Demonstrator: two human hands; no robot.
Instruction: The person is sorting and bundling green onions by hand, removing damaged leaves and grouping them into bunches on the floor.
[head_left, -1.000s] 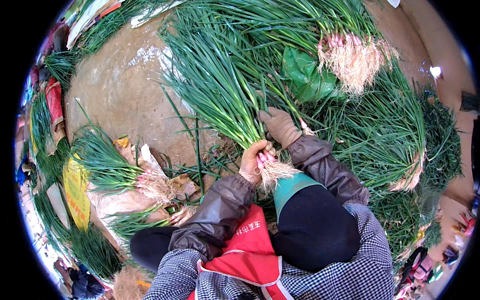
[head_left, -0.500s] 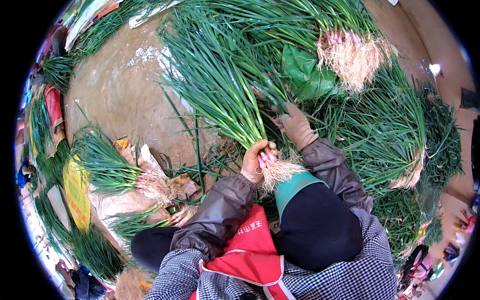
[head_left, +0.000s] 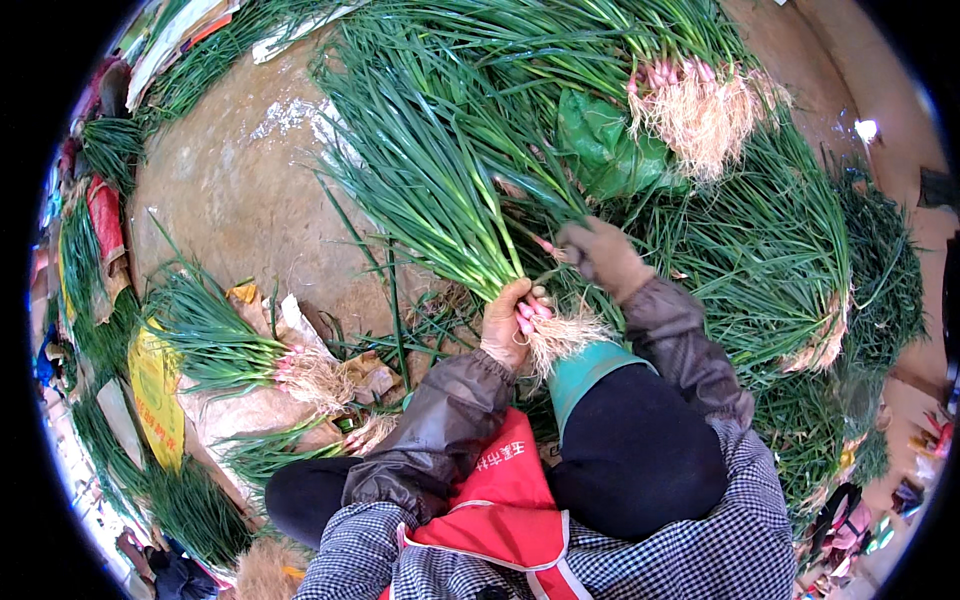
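Extending toward the upper left from the left hand (head_left: 507, 325), the held bunch of green onions (head_left: 450, 220) is positioned in front of the person's body. The left hand is wrapped around the stems just above the pink bulbs (head_left: 532, 316); pale roots (head_left: 568, 336) project below the grip, beside the teal covering (head_left: 590, 372) at the right knee.

The right hand (head_left: 603, 258) is located to the right of the bunch, apart from the left hand. Its fingers are blurred; whether they grip anything cannot be determined. A single stalk (head_left: 545, 246) with a pink base lies just beside its fingertips; contact cannot be confirmed.

Above the right hand is a green plastic bag (head_left: 610, 150). A large root-on bunch (head_left: 698, 108) is at the upper right. On the left side, a smaller bunch (head_left: 225, 335) rests near a yellow bag (head_left: 153, 390), adjoining the bare floor (head_left: 240, 200).
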